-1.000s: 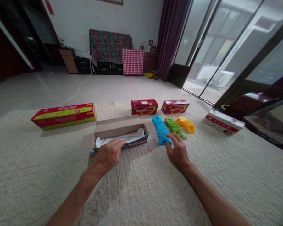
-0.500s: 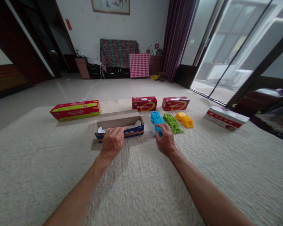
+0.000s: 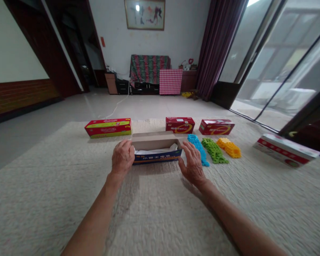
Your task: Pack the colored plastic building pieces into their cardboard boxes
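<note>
An open blue cardboard box [image 3: 157, 156] sits in front of me with its lid flap raised at the back and white paper [image 3: 154, 151] inside. My left hand [image 3: 122, 156] is closed around the box's left end, fingers bent over the edge. At the right end is my right hand [image 3: 192, 161], thumb apart from the fingers, close against the corner; whether it presses on the box I cannot tell. Just beyond that hand lie strips of interlocking plastic blocks: blue [image 3: 198, 147], green [image 3: 215, 151] and yellow [image 3: 229, 147].
A red and yellow box [image 3: 108, 128] lies back left. Two dark red boxes [image 3: 180, 125] [image 3: 216, 127] stand behind the blocks. A white and red box [image 3: 286, 150] is at the right. All rest on a quilted cream mat [image 3: 154, 213].
My left hand has shifted from the box's front to its left end. My right hand has left the blue blocks for the box's right end. The view has turned slightly left and up.
</note>
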The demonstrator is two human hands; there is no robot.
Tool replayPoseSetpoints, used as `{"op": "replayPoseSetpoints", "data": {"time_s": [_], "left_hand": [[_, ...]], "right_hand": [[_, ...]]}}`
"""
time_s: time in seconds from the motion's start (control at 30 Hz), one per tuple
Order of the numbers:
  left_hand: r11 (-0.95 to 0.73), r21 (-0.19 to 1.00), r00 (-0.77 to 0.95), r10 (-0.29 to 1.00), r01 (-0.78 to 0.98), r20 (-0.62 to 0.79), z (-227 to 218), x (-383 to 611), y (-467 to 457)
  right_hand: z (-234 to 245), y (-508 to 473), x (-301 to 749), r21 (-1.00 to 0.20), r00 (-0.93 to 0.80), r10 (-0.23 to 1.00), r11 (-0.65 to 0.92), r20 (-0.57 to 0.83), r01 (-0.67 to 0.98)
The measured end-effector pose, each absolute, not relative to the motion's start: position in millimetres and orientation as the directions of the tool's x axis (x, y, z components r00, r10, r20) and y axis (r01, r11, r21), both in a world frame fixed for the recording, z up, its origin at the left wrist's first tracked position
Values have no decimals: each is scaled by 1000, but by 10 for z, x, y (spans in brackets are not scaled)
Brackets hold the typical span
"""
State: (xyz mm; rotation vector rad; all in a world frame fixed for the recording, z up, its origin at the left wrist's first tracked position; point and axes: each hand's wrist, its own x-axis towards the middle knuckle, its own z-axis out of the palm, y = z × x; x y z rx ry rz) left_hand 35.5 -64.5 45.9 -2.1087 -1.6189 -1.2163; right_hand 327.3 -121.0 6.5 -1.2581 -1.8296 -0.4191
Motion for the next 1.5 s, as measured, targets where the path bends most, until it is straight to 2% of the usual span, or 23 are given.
{"op": "replayPoseSetpoints", "data": {"time_s": [0.13,0.3,0.57,0.93,1.5], "left_hand": [[-397,446,-21,728,802,685,260,319,-548],[-416,619,-162,729,667,665,162,373,-564],[-378,763,-272,775,524,571,159,427,-637],[-367,772,-310,761,518,570,111,497,-643],[-345,791,-362,748,505,557,9,533,-632]], "right_hand": [[-83,-1210,3231,-205,-123,654,403,747,892],[-92,-1174,3184,-236,-120,634,447,764,863],[-81,-1136,3179,-277,-95,629,468,772,839],[-105,-1103,3192,-345,-53,628,494,777,798],[-103,-1106,3214,-367,-52,625,521,778,770]]}}
